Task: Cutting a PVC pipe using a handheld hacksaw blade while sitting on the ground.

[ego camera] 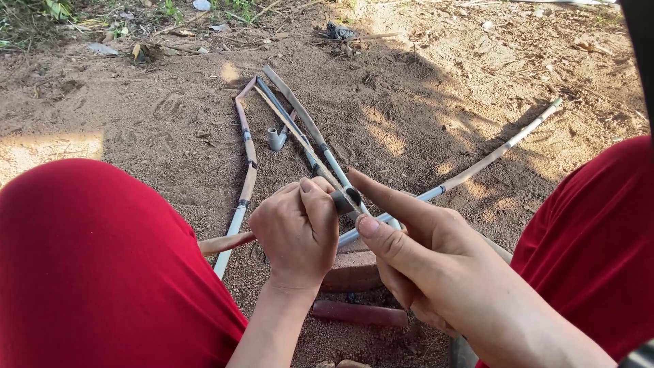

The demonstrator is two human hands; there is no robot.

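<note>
My left hand [298, 230] is closed around a short dark tube piece [343, 202] at the near end of a long thin stick [291, 123] that runs away over the dirt. My right hand [415, 238] meets it from the right, index finger stretched along the stick's end and thumb pressing beside the dark piece. Several muddy white pipes wrapped with dark tape lie under and beyond the hands: one [243, 160] curves on the left, and another [501, 150] stretches to the far right.
A small grey pipe elbow [276, 140] lies among the pipes. My red-clad knees [102, 266] frame both sides. Reddish bricks [357, 312] sit on the ground below my hands. Bare sandy ground with litter and dry leaves lies at the back.
</note>
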